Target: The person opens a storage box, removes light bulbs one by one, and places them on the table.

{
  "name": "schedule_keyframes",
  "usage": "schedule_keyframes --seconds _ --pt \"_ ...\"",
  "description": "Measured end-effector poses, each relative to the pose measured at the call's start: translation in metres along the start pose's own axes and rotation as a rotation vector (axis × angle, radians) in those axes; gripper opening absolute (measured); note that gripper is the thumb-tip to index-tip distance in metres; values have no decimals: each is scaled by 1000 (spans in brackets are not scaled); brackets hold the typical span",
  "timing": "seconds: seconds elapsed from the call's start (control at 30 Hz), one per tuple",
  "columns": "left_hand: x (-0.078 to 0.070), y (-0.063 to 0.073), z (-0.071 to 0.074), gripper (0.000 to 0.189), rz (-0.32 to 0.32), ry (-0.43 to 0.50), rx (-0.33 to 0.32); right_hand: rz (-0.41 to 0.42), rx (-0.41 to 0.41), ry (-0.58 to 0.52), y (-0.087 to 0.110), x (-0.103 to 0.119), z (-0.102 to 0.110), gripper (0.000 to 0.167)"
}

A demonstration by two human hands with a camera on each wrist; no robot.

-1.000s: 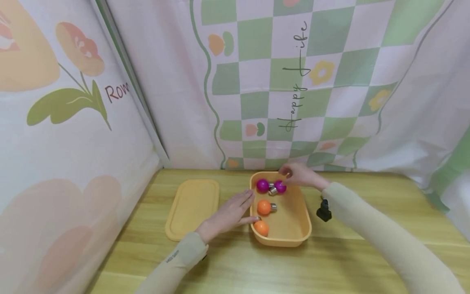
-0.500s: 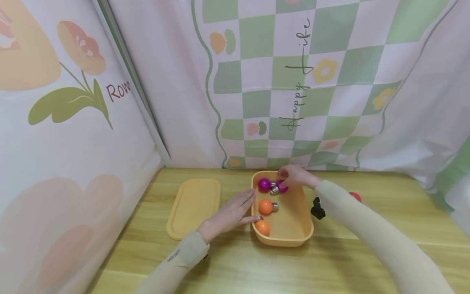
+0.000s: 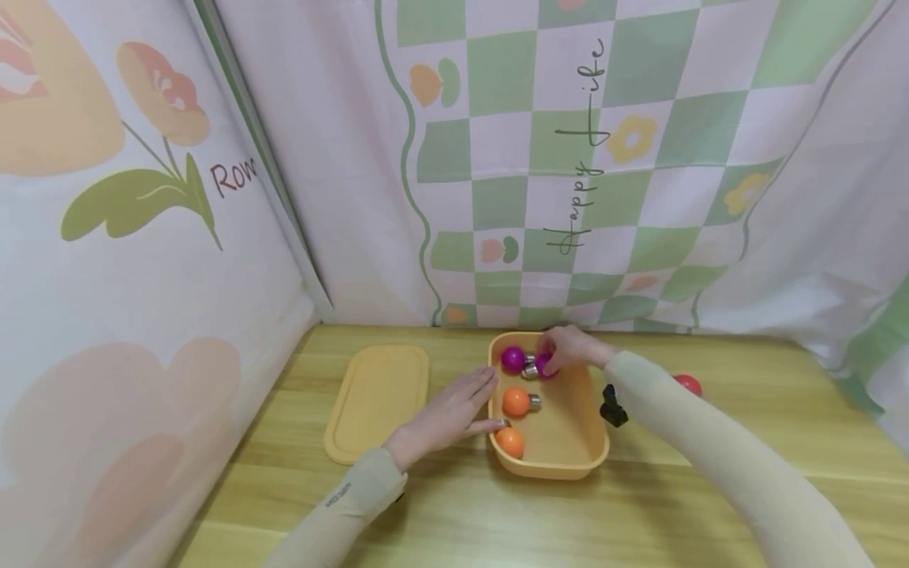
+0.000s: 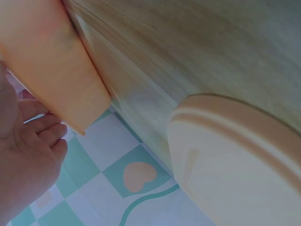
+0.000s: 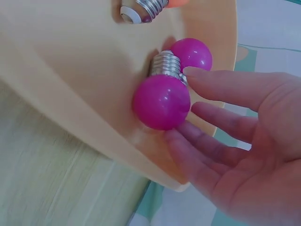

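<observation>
A yellow-orange plastic box [image 3: 568, 426] stands on the table with several round light bulbs inside. My right hand [image 3: 574, 347] reaches over its far right corner, thumb and fingers round a purple light bulb [image 5: 162, 102] with a silver screw base. Beside that lies a second purple bulb [image 3: 513, 360], their bases close together. Two orange bulbs lie nearer me: one orange bulb [image 3: 515, 401] mid-box and another orange bulb [image 3: 510, 442] at the near left corner. My left hand [image 3: 450, 410] rests on the box's left rim, fingers extended, thumb reaching over near the last orange bulb.
A matching flat lid [image 3: 379, 402] lies on the wooden table [image 3: 469, 521] left of the box. Right of it, a round red object [image 3: 687, 384] is partly hidden by the right sleeve. A checked curtain [image 3: 554, 142] hangs behind the table.
My right hand has lowered into the box and covers more of the right purple bulb. The red object has come into view from behind the right sleeve. My left hand stays put.
</observation>
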State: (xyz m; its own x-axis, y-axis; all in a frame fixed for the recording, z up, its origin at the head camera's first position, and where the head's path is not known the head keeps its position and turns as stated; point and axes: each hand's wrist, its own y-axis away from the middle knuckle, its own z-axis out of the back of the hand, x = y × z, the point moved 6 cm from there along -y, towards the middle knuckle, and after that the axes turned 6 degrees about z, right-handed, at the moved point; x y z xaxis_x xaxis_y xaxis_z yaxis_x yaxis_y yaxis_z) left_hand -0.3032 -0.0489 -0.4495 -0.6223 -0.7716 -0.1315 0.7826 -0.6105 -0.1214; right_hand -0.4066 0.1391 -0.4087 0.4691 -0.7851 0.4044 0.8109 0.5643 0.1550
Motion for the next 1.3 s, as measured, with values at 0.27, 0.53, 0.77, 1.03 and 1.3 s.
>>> schedule_keyframes --seconds 0.27,0.53,0.77,1.03,1.3 --pt "-2 0 2 80 -1 -20 -5 -23 51 85 4 6 -1 29" --pt "-2 0 2 80 6 -19 4 -63 80 99 6 10 -9 23" --pt "-2 1 2 80 -2 -30 -10 -19 71 132 2 15 -15 20" --pt "-3 1 1 80 -8 -44 -17 -33 97 152 -1 22 -21 18" --pt "-3 1 2 80 -9 -25 -19 -2 50 124 1 18 -16 18"
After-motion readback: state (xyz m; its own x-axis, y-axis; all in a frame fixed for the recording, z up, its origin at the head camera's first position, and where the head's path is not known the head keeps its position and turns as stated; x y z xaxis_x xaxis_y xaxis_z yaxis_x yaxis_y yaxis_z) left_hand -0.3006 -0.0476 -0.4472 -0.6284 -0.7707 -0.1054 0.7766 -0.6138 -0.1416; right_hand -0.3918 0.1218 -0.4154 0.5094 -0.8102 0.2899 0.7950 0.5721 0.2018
